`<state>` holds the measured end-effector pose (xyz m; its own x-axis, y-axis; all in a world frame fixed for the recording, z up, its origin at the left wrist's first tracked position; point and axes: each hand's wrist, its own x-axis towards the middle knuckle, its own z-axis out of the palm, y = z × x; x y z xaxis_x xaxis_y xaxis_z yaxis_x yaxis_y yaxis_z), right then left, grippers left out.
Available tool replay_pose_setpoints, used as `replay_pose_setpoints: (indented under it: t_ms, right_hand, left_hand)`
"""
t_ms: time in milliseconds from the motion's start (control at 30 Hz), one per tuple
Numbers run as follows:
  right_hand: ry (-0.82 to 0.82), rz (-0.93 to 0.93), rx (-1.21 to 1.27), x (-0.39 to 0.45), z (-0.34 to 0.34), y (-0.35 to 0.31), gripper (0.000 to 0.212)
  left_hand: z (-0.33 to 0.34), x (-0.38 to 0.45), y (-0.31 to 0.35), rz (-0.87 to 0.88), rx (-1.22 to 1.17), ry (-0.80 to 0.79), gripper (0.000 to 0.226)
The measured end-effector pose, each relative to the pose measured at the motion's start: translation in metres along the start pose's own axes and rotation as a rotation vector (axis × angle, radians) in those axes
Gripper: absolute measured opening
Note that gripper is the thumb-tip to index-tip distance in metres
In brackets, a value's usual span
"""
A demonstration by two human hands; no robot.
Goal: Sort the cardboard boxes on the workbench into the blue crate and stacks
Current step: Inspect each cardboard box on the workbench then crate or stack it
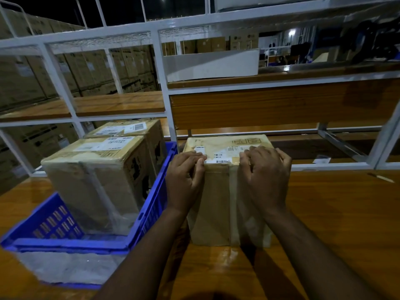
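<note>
Both forearms reach in from the near edge of the bench [324, 213], roughly parallel, palms down, wrists bent slightly so the hands hook over the top near edge of a taped cardboard box [218, 202].

Left hand [184, 178]: on the box's top left near corner, fingers [198, 158] curled over the edge onto the white barcode label [216, 158], thumb side down the front face. Grasping the box edge.

Right hand [265, 176]: on the top right near corner, fingers curled over the edge with knuckles up and fingertips on the top face by the label. Also grasping the box.

The box stands upright on the bench, about mid-width, its base on the wood and its back close to the white shelf frame [171, 118]. Clear tape runs down the middle of the front face.

Blue crate [151, 213]: on the bench at the left, just beside the held box, its right wall next to the left forearm. Inside stand two more boxes, the nearer crate box [95, 187] in front and the farther crate box [129, 131] behind it, both upright, labels on top, both taller than the crate walls. Whether these two touch is not clear.

A small pale object [382, 177] lies on the bench toward the right edge, too blurred to identify. Stacked cartons [26, 83] fill the dark background on the left.
</note>
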<state>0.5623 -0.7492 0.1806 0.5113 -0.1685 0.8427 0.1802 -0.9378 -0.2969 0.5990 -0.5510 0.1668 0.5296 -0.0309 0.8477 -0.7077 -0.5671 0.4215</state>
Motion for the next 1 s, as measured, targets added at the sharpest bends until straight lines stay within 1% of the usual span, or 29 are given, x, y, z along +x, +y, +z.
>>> replay_pose_setpoints:
  t_ms: [133,267,333,400,433,500,533,567,600,633,667,700,767,800,867,933,1000]
  right_hand:
    - [-0.029,-0.029,-0.009,-0.005,-0.001,0.005,0.045]
    - [0.004,0.048,0.107,-0.007,0.001,0.003,0.045]
    - [0.016,0.109,0.167,-0.018,0.003,0.008,0.051]
    - [0.02,0.151,0.189,-0.037,0.002,0.015,0.07]
    - [0.009,0.179,0.212,-0.049,0.001,0.018,0.079]
    - [-0.079,0.325,0.284,-0.073,0.0,0.022,0.089]
    - [-0.141,0.426,0.309,-0.086,0.002,0.026,0.089]
    - [-0.202,0.513,0.305,-0.099,0.004,0.03,0.084]
    - [-0.257,0.558,0.28,-0.113,0.007,0.036,0.076]
    - [-0.311,0.567,0.246,-0.126,0.01,0.042,0.069]
    - [-0.379,0.575,0.209,-0.138,0.014,0.049,0.064]
    - [-0.465,0.604,0.169,-0.147,0.018,0.055,0.06]
    - [-0.629,0.692,0.093,-0.156,0.026,0.064,0.054]
    - [-0.686,0.726,0.074,-0.156,0.029,0.068,0.054]
    - [-0.718,0.753,0.102,-0.151,0.03,0.072,0.053]
    - [-0.655,0.698,0.177,-0.141,0.024,0.073,0.05]
    - [-0.578,0.614,0.203,-0.128,0.016,0.072,0.049]
  left_hand:
    - [0.0,-0.004,0.0,-0.007,-0.002,0.011,0.031]
    - [0.001,-0.01,0.004,-0.086,-0.051,0.009,0.037]
    - [0.0,-0.022,0.005,-0.193,-0.113,-0.003,0.057]
    - [0.001,-0.044,-0.001,-0.339,-0.173,-0.048,0.078]
    - [0.001,-0.057,-0.006,-0.41,-0.19,-0.084,0.08]
    - [0.001,-0.084,-0.012,-0.535,-0.229,-0.168,0.075]
    - [0.001,-0.096,-0.013,-0.588,-0.246,-0.216,0.068]
    - [0.001,-0.107,-0.013,-0.636,-0.257,-0.259,0.056]
    - [0.001,-0.117,-0.012,-0.684,-0.277,-0.299,0.041]
    - [0.0,-0.127,-0.01,-0.722,-0.301,-0.344,0.031]
    - [0.0,-0.133,-0.009,-0.765,-0.331,-0.391,0.026]
    - [-0.001,-0.138,-0.011,-0.813,-0.355,-0.423,0.025]
    - [-0.002,-0.139,-0.014,-0.871,-0.379,-0.451,0.033]
    - [-0.002,-0.137,-0.014,-0.875,-0.372,-0.463,0.037]
    - [-0.003,-0.13,-0.009,-0.865,-0.318,-0.463,0.033]
    - [-0.005,-0.118,-0.002,-0.818,-0.277,-0.416,0.026]
    - [-0.006,-0.101,0.005,-0.762,-0.242,-0.364,0.026]
